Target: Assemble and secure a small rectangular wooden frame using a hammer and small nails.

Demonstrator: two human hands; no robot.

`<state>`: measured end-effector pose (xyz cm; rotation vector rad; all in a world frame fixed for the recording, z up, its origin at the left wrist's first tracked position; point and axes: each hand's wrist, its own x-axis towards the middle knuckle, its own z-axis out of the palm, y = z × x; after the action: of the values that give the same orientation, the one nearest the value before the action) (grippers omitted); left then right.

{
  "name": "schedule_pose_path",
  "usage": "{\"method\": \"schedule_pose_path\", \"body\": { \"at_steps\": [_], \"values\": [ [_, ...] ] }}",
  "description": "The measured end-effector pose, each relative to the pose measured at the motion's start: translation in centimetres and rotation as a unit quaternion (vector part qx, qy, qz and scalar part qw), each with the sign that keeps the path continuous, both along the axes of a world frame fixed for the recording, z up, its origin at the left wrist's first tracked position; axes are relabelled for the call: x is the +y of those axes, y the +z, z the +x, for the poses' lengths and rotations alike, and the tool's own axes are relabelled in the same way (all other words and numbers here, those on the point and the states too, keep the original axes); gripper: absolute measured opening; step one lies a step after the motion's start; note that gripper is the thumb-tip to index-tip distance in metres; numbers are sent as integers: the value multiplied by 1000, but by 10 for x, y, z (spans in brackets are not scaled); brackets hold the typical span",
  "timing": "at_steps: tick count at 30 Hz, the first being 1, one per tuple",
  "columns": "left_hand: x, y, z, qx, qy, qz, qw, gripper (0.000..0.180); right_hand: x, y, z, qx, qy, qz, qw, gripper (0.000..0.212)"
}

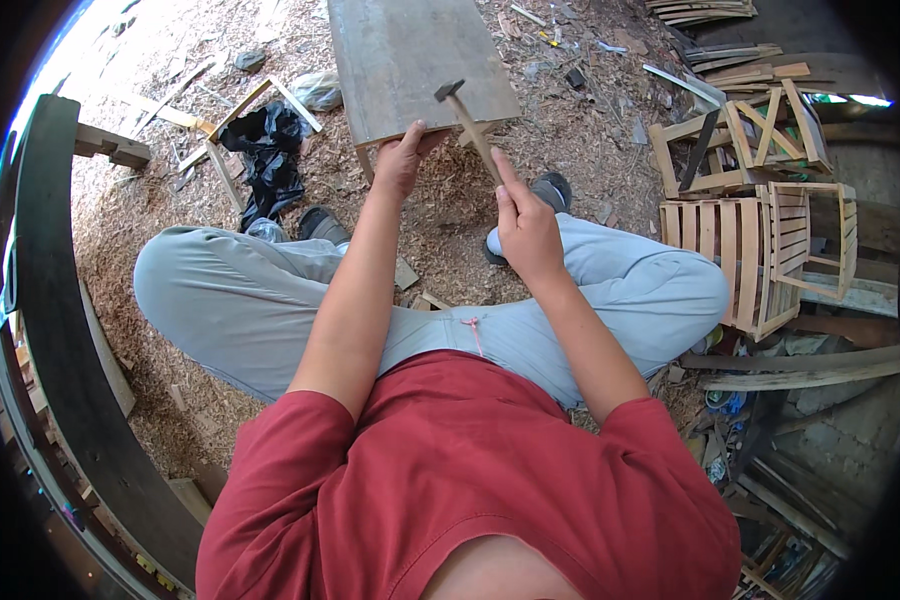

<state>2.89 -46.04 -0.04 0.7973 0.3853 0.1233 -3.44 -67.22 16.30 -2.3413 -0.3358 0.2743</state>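
Head view: right hand (526, 228) clenches a hammer (467, 118) over the wooden board (410, 60); left hand (402, 158) grips the board's near edge.

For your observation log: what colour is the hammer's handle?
Light, pale wood, seen in the head view: the hammer is in the right hand.

Your hammer (467, 120) has a slim wooden handle and a small dark metal head. It stands tilted, head uppermost and leaning to your left, over the near edge of the board (410, 60). The board is a broad, flat, grey-brown wooden slab lying on the sawdust-covered ground ahead of your knees, its long side running away from you.
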Motion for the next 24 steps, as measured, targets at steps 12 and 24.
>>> {"method": "schedule_pose_path", "body": {
  "at_steps": [12, 24],
  "values": [
    [1, -7, 2, -1, 5, -14, 1000, 42, -2, -7, -6, -38, 11, -15, 999, 50],
    [-16, -16, 8, -20, 34, -126, 991, 40, -2, -14, -6, -38, -18, 64, 997, 50]
  ]
}}
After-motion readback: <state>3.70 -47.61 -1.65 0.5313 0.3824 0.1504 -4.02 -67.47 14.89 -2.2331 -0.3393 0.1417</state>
